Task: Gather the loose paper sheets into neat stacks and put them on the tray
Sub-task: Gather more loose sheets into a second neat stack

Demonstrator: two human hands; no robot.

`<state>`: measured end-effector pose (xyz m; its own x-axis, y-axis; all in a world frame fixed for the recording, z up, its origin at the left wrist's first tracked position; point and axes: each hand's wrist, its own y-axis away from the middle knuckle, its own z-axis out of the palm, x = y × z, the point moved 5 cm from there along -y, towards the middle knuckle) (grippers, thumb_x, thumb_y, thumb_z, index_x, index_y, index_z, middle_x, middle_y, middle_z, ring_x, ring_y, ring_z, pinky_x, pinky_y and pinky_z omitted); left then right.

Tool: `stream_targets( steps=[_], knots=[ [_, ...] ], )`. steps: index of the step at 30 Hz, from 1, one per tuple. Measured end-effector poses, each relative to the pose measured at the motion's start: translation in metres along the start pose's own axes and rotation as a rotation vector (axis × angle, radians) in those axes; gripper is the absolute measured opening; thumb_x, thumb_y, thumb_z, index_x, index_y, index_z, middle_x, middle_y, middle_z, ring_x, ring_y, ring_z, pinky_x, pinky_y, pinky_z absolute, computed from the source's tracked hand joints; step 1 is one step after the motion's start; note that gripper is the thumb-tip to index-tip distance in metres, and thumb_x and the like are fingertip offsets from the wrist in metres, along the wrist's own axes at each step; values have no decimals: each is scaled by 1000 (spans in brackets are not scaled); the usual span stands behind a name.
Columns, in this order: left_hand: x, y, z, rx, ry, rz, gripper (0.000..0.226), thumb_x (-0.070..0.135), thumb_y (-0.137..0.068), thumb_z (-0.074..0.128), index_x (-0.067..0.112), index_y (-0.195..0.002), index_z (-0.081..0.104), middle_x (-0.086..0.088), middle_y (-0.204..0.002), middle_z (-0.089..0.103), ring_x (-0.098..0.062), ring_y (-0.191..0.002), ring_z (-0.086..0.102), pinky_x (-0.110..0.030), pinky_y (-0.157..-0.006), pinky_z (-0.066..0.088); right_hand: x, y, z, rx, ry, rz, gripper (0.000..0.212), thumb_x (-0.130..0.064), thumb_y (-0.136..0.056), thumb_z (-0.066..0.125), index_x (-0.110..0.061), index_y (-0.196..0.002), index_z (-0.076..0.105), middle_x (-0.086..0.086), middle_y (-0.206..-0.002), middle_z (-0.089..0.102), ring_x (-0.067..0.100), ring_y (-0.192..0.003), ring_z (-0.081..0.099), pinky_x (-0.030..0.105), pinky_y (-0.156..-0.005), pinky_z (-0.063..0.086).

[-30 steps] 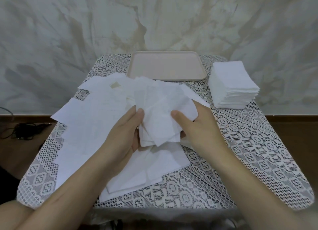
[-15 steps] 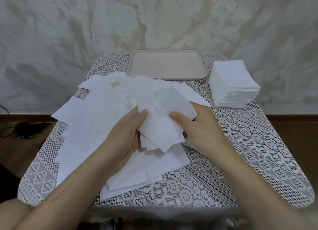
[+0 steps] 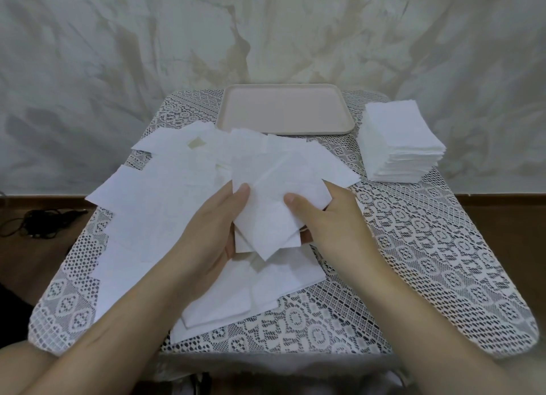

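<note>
Your left hand (image 3: 212,232) and right hand (image 3: 331,217) both pinch a small bundle of sheets (image 3: 271,211), thumbs on top and fingers beneath, just above the loose paper (image 3: 153,205) spread over the left half of the table (image 3: 413,261). The bundle is fanned, its corners pointing different ways, so if you loosen either grip before squaring it, sheets will likely slide out and drop back into the pile. Thin paper may also crease if you squeeze harder. The tray (image 3: 285,108) at the far edge is bare, and a neat stack (image 3: 399,140) sits on the table just right of it. No writing, brand or label is readable anywhere.
</note>
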<state>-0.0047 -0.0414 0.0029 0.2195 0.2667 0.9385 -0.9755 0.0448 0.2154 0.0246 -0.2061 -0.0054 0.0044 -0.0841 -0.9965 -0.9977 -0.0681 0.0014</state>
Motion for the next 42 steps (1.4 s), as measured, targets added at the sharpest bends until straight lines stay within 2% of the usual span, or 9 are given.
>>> stream_targets(
  steps=[4, 8, 15, 21, 26, 30, 33, 36, 42],
  knots=[
    [0, 0, -2, 32, -5, -9, 29, 28, -112, 43, 24, -129, 67, 0, -119, 79, -18, -100, 78, -34, -58, 61, -4, -1, -2, -2, 16, -12, 7, -18, -98, 66, -20, -95, 73, -2, -84, 76, 22, -81, 75, 46, -68, 64],
    [0, -3, -6, 67, 24, 0, 28, 26, -112, 44, 24, -127, 67, 2, -118, 80, -18, -109, 76, -47, -85, 63, -10, -6, -15, 39, 74, -48, 11, -13, -96, 68, -16, -85, 66, -3, -59, 62, 17, -47, 58, 27, -47, 48],
    [-1, -1, -4, 57, -102, 12, 27, 33, -111, 46, 29, -123, 71, 5, -118, 79, -25, -115, 74, -53, -102, 55, -24, -12, -24, -99, 79, -56, 17, -11, -92, 74, 5, -89, 70, 13, -65, 52, 14, -48, 43, 25, -45, 39],
    [-3, 3, 6, -44, -145, 67, 34, 30, -111, 43, 23, -134, 67, 3, -127, 77, -17, -119, 72, -39, -100, 53, -19, -17, -17, -63, 96, -41, 22, -19, -91, 76, -1, -80, 71, 2, -55, 49, 12, -46, 38, 24, -49, 33],
    [-5, 1, 4, -38, -175, 93, 31, 29, -110, 46, 26, -132, 67, -1, -124, 77, -22, -116, 74, -48, -101, 55, -16, -15, -10, -38, 16, -8, 12, -16, -92, 74, -7, -84, 73, -11, -47, 52, 5, -40, 41, 18, -45, 34],
    [-7, -2, -2, 11, -169, 92, 30, 28, -111, 48, 24, -132, 69, -3, -124, 77, -28, -118, 73, -55, -104, 54, -14, -18, -11, 78, 97, -22, 19, -34, -88, 79, -25, -93, 63, -7, -66, 57, 10, -55, 51, 29, -58, 40],
    [-4, -4, -8, 65, -150, 109, 29, 28, -111, 48, 26, -131, 69, -2, -126, 76, -27, -119, 72, -61, -107, 51, -10, -15, -9, -6, 204, 47, 20, -44, -91, 72, -29, -101, 62, -4, -85, 68, 9, -66, 62, 30, -63, 48],
    [-5, -5, -8, 123, -147, 131, 27, 28, -112, 48, 29, -130, 67, 2, -125, 77, -23, -118, 72, -58, -108, 51, -7, -7, 1, -138, 189, 45, 19, -42, -100, 60, -23, -98, 64, -2, -78, 69, 15, -58, 63, 35, -56, 48],
    [-11, -4, 3, 128, -194, 207, 23, 31, -111, 49, 36, -129, 61, 15, -119, 76, -8, -112, 72, -37, -98, 55, -9, 6, 16, -195, 488, -30, 23, -49, -108, 36, -28, -102, 42, -3, -101, 66, 27, -98, 62, 43, -85, 48]
  ],
)
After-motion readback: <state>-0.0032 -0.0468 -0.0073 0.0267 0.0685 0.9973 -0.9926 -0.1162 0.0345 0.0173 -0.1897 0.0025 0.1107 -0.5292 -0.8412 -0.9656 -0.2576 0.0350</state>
